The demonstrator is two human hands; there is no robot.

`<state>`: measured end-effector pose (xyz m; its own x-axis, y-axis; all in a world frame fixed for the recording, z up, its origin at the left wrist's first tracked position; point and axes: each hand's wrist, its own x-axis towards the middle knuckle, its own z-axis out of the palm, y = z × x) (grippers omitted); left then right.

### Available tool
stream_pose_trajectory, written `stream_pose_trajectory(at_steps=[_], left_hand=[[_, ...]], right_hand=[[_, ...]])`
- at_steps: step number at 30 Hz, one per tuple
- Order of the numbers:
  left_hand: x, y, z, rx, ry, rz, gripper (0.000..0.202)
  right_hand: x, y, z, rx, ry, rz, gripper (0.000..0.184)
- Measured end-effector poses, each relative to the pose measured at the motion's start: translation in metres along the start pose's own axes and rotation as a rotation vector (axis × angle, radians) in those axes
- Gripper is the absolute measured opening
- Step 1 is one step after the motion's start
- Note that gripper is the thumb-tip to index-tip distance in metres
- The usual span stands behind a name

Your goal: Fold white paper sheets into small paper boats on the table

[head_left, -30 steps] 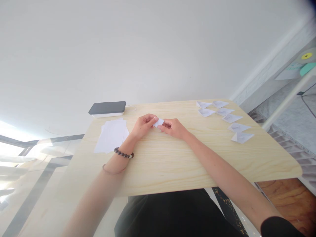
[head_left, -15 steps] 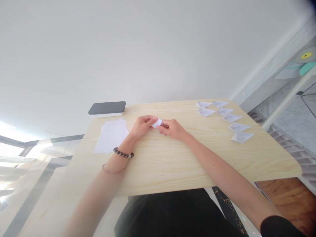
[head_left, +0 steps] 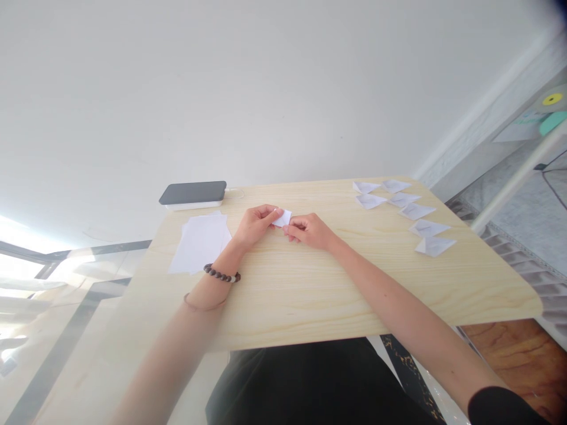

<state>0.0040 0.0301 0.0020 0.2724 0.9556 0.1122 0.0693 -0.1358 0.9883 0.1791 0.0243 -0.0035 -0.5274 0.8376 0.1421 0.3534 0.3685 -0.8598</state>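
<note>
A small folded piece of white paper [head_left: 282,218] is between my hands above the middle of the table. My left hand [head_left: 257,225] pinches it from the left, thumb on top. My right hand [head_left: 309,229] is closed at its lower right corner, with thumb and fingertips together on the edge. Left of my hands lies a loose stack of white paper sheets [head_left: 201,239]. Several folded paper boats [head_left: 415,211] stand in a staggered group on the right side of the table.
On the back left of the wooden table [head_left: 301,295] a dark phone [head_left: 192,193] rests on a white block, with a white cable at its right end. A white wall [head_left: 283,88] rises behind the table. A pale pole [head_left: 516,180] stands beyond the right edge.
My right thumb and fingers have shifted slightly down along the folded paper's edge, and more of the paper shows. My left hand keeps its pinch.
</note>
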Motion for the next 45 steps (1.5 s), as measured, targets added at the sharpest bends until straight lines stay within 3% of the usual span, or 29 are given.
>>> stream_pose_trajectory(at_steps=[16, 25, 39, 45], left_hand=[[0.0027, -0.0050, -0.0027, -0.102, 0.036, -0.037, 0.029], [0.0016, -0.0061, -0.0011, -0.108, -0.039, -0.040, 0.030], [0.0025, -0.0084, -0.0062, -0.160, -0.152, -0.074, 0.028], [0.0020, -0.0071, -0.0053, -0.048, -0.148, -0.044, 0.025]], right_hand=[[-0.0002, -0.0026, 0.0015, -0.038, 0.029, -0.030, 0.029], [-0.0009, -0.0041, 0.0007, 0.008, 0.094, 0.001, 0.030], [0.0001, 0.0002, 0.0002, 0.046, -0.009, -0.020, 0.031], [0.0002, 0.0018, 0.0005, 0.019, -0.020, -0.011, 0.029]])
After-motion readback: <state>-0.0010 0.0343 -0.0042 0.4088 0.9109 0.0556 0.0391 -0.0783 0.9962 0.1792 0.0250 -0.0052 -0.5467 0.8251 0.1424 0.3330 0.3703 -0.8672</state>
